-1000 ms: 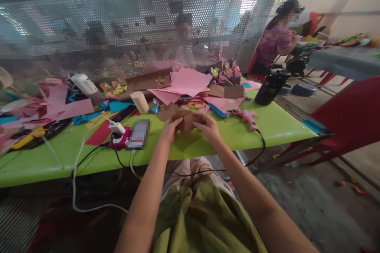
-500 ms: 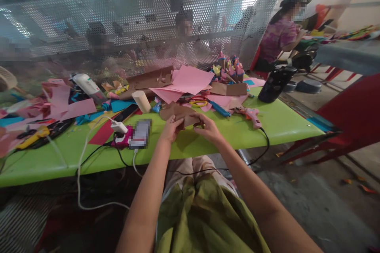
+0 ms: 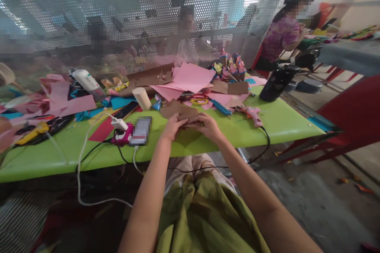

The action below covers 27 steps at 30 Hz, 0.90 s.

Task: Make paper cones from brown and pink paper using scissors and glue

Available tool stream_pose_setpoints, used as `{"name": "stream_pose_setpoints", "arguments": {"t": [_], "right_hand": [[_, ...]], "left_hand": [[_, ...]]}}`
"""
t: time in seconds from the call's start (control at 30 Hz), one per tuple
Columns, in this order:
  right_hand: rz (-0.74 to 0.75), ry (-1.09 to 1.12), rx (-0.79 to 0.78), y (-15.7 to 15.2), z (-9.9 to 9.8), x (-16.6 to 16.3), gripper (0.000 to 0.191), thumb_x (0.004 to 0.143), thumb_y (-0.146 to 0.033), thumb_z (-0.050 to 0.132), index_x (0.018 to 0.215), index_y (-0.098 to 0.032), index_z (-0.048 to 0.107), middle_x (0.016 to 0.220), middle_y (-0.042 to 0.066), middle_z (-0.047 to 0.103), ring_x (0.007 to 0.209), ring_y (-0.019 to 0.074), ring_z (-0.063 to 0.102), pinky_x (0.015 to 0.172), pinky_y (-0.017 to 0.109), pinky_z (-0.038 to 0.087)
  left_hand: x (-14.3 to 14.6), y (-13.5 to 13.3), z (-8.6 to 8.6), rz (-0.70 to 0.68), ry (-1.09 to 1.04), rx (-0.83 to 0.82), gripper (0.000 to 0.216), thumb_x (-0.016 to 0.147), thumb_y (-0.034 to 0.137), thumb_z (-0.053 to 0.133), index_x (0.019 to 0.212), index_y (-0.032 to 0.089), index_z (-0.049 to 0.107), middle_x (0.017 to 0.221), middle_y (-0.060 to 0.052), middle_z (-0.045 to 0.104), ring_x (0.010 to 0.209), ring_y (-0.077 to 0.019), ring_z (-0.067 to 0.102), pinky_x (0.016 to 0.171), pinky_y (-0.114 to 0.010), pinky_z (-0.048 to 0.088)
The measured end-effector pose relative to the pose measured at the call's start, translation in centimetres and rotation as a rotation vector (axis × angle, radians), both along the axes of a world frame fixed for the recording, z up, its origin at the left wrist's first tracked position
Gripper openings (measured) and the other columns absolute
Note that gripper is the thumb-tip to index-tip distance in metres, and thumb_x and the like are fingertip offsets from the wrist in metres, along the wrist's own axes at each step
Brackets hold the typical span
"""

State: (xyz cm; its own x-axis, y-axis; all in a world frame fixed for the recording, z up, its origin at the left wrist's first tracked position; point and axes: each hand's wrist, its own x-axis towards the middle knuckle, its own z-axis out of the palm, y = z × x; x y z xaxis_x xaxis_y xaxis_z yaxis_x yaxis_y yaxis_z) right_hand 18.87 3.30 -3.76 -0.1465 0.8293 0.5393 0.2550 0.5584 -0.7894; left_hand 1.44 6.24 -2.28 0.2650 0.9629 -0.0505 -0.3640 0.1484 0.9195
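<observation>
A piece of brown paper (image 3: 190, 115) is held between my two hands just over the green table. My left hand (image 3: 174, 125) has its fingers closed on the paper's left side. On the right edge, my right hand (image 3: 208, 126) pinches the same sheet between thumb and fingers. Part of the paper is hidden behind my fingers. Right behind it lies another brown paper shape (image 3: 173, 108); whether the two are joined I cannot tell. A cream-coloured cylinder (image 3: 141, 99) stands tilted in view to the left, beside a small blue scrap (image 3: 157, 104).
A pink glue gun (image 3: 253, 115) with a black cord lies to the right, near a blue cutter (image 3: 220, 106). Left are a phone (image 3: 141, 130) and a plugged charger (image 3: 119, 124). Pink sheets (image 3: 192, 77) lie behind; a dark tumbler (image 3: 277, 83) stands right. A person (image 3: 282, 33) sits beyond.
My right hand has closed its fingers on the brown paper's right edge, and both hands have drawn the sheet flatter. The view has shifted slightly.
</observation>
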Motion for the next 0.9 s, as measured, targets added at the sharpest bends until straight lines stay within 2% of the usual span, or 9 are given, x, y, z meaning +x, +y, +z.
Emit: {"name": "stream_pose_setpoints", "arguments": {"t": [0.07, 0.13, 0.3, 0.47, 0.63, 0.77, 0.9], "right_hand": [[-0.009, -0.026, -0.001, 0.05, -0.07, 0.01, 0.019, 0.08, -0.027, 0.075, 0.098, -0.024, 0.079, 0.093, 0.005, 0.067, 0.09, 0.0218, 0.064, 0.085, 0.034, 0.051], [-0.01, -0.057, 0.013, 0.06, -0.14, 0.0, 0.023, 0.079, -0.024, 0.074, 0.102, -0.025, 0.078, 0.095, 0.005, 0.066, 0.092, 0.022, 0.064, 0.086, 0.034, 0.051], [-0.024, -0.086, 0.04, -0.03, -0.14, -0.08, 0.024, 0.077, -0.017, 0.069, 0.099, -0.024, 0.079, 0.095, 0.005, 0.064, 0.09, 0.0208, 0.064, 0.084, 0.033, 0.052], [-0.026, -0.063, 0.031, 0.01, -0.03, 0.04, 0.042, 0.073, -0.009, 0.062, 0.108, -0.024, 0.078, 0.103, 0.006, 0.066, 0.096, 0.0219, 0.065, 0.085, 0.032, 0.052], [-0.04, -0.06, 0.029, 0.07, -0.17, -0.03, 0.021, 0.076, -0.015, 0.067, 0.09, -0.024, 0.08, 0.096, 0.005, 0.066, 0.093, 0.0217, 0.065, 0.084, 0.033, 0.051], [-0.039, -0.019, -0.011, 0.07, -0.11, -0.02, 0.011, 0.08, -0.026, 0.07, 0.086, -0.023, 0.079, 0.09, 0.004, 0.066, 0.085, 0.02, 0.063, 0.078, 0.031, 0.051], [-0.138, 0.03, -0.023, 0.09, 0.03, -0.01, 0.016, 0.082, -0.036, 0.071, 0.079, -0.021, 0.077, 0.083, 0.004, 0.063, 0.077, 0.0183, 0.06, 0.071, 0.03, 0.05]], "left_hand": [[0.13, -0.02, 0.13, -0.019, -0.015, 0.033, 0.046, 0.055, 0.014, 0.09, 0.094, 0.017, 0.066, 0.099, -0.006, 0.078, 0.09, -0.0204, 0.073, 0.081, -0.03, 0.058], [0.19, 0.01, 0.11, 0.017, -0.04, 0.015, 0.049, 0.053, 0.014, 0.091, 0.096, 0.018, 0.066, 0.101, -0.006, 0.078, 0.094, -0.0219, 0.073, 0.088, -0.034, 0.058], [0.07, 0.39, -0.49, 0.136, -0.045, -0.051, 0.05, 0.053, 0.014, 0.09, 0.095, 0.02, 0.064, 0.1, -0.004, 0.077, 0.092, -0.0216, 0.074, 0.089, -0.036, 0.058], [0.07, 0.57, -0.74, 0.144, -0.044, -0.046, 0.052, 0.049, 0.015, 0.09, 0.094, 0.02, 0.064, 0.092, -0.001, 0.077, 0.088, -0.0205, 0.073, 0.089, -0.035, 0.056], [0.21, 0.58, -0.52, 0.127, -0.025, -0.003, 0.054, 0.048, 0.018, 0.091, 0.097, 0.018, 0.067, 0.09, -0.001, 0.076, 0.086, -0.019, 0.071, 0.088, -0.034, 0.055], [0.44, 0.64, -0.57, 0.128, 0.035, 0.02, 0.043, 0.053, 0.019, 0.091, 0.089, 0.017, 0.067, 0.086, -0.001, 0.074, 0.078, -0.0164, 0.069, 0.075, -0.029, 0.056], [0.72, 0.43, -0.54, 0.094, 0.07, 0.024, 0.037, 0.061, 0.023, 0.088, 0.091, 0.016, 0.067, 0.089, -0.003, 0.073, 0.073, -0.0161, 0.067, 0.06, -0.026, 0.052]]}}
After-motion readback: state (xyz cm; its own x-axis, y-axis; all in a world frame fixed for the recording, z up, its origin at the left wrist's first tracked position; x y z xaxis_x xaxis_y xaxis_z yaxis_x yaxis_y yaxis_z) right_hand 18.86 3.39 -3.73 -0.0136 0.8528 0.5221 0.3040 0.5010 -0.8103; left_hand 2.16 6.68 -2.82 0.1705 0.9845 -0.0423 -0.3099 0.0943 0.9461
